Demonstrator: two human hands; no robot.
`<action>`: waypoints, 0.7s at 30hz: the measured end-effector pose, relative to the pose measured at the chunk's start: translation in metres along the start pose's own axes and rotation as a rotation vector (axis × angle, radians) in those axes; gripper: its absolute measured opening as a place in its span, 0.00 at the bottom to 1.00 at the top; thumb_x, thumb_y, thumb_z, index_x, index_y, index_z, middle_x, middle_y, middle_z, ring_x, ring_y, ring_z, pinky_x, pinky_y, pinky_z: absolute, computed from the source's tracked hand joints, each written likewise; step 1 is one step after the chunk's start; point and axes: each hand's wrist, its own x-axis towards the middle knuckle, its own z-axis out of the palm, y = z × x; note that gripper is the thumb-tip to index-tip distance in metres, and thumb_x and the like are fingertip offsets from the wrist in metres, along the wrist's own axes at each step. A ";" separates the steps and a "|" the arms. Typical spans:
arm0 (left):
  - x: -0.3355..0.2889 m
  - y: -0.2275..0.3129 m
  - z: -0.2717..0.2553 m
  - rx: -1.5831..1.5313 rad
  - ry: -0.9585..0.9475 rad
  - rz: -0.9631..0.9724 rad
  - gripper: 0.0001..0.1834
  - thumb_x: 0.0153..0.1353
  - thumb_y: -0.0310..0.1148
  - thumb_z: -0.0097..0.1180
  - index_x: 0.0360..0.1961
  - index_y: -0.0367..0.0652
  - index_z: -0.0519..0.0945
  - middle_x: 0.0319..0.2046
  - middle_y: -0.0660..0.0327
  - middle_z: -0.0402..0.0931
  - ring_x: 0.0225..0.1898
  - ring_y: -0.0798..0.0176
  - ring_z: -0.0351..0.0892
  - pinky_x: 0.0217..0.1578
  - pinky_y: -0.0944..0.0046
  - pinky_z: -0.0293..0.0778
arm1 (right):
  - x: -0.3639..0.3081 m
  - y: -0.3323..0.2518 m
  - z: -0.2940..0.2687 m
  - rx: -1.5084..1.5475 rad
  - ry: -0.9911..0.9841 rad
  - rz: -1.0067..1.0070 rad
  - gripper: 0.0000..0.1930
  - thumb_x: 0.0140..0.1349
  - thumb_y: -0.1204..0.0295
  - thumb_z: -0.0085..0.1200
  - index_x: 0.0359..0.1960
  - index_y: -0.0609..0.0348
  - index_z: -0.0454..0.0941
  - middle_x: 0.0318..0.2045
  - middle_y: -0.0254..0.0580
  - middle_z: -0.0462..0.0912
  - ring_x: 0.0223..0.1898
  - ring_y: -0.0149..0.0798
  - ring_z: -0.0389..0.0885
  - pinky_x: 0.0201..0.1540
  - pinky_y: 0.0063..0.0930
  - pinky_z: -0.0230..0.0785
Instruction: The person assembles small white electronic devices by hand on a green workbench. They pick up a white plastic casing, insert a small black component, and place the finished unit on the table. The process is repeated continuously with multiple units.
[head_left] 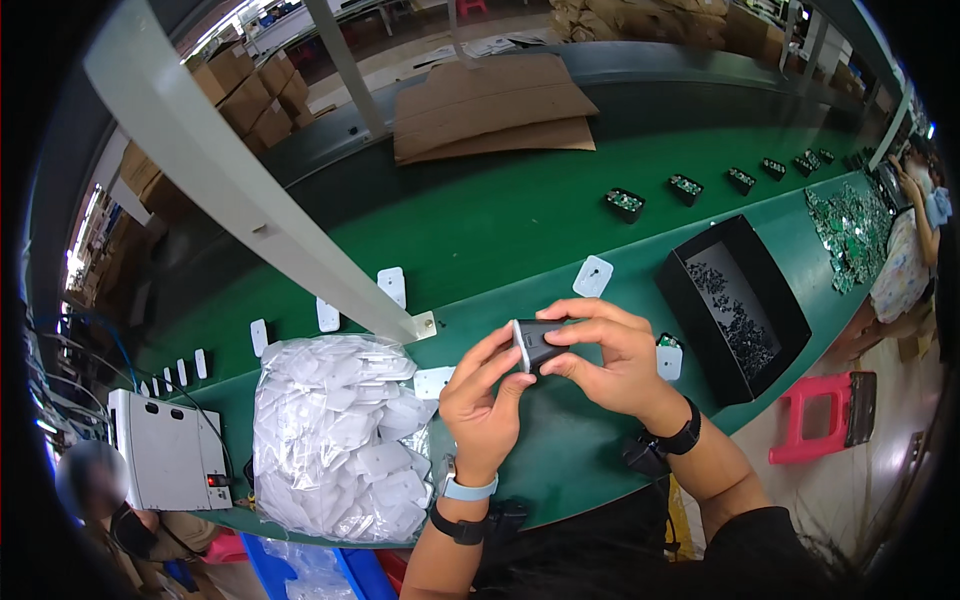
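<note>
1. The left hand (485, 400) has a narrow pinch, thumb and fingers closed on the pale-edged end of one small black case (545, 342).
2. The right hand (612, 362) grips the other end of that same case, fingertips on its upper side and thumb below, with only the case's thickness between them.
3. The case is at the centre of the frame, held above the green worktable (560, 430).
4. Three loose white plates lie near the hands: one above them (592, 277), one left of the left hand (433, 383), one right of the right hand (669, 362).
5. One clear bag (340, 440) at lower left bulges with white plates too heaped to count.
6. One black box (697, 335), right of centre, contains many tiny black parts (750, 335).
7. At least six open black cases (624, 205) with green boards line the upper right.
8. One heap of green circuit boards (850, 235) lies at far right.
9. Two overlapping cardboard sheets (495, 105) lie at upper centre.
</note>
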 end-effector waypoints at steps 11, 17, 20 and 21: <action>-0.003 -0.008 -0.005 -0.066 -0.070 -0.018 0.18 0.62 0.19 0.66 0.53 0.38 0.83 0.60 0.40 0.75 0.60 0.45 0.79 0.56 0.51 0.82 | -0.001 -0.003 -0.001 -0.037 0.038 -0.045 0.15 0.51 0.78 0.74 0.41 0.60 0.87 0.48 0.49 0.86 0.42 0.43 0.88 0.43 0.31 0.83; -0.001 -0.009 -0.004 -0.085 -0.081 -0.013 0.16 0.62 0.19 0.66 0.52 0.38 0.83 0.60 0.40 0.75 0.61 0.44 0.79 0.58 0.50 0.81 | -0.001 -0.002 -0.002 -0.041 0.031 -0.044 0.14 0.50 0.77 0.74 0.39 0.60 0.87 0.47 0.48 0.86 0.39 0.42 0.87 0.39 0.30 0.83; -0.003 -0.009 -0.004 -0.063 -0.078 -0.014 0.16 0.62 0.18 0.66 0.51 0.38 0.83 0.61 0.41 0.74 0.60 0.44 0.79 0.59 0.50 0.79 | -0.003 0.000 -0.002 -0.018 0.020 -0.016 0.13 0.52 0.78 0.73 0.40 0.60 0.87 0.48 0.49 0.86 0.40 0.41 0.88 0.41 0.30 0.84; -0.004 -0.008 -0.003 -0.047 -0.078 -0.008 0.17 0.61 0.18 0.66 0.52 0.38 0.83 0.61 0.41 0.74 0.60 0.45 0.79 0.59 0.50 0.79 | -0.003 0.001 -0.001 -0.005 0.016 -0.007 0.13 0.52 0.79 0.73 0.40 0.60 0.88 0.49 0.49 0.86 0.40 0.41 0.88 0.42 0.30 0.84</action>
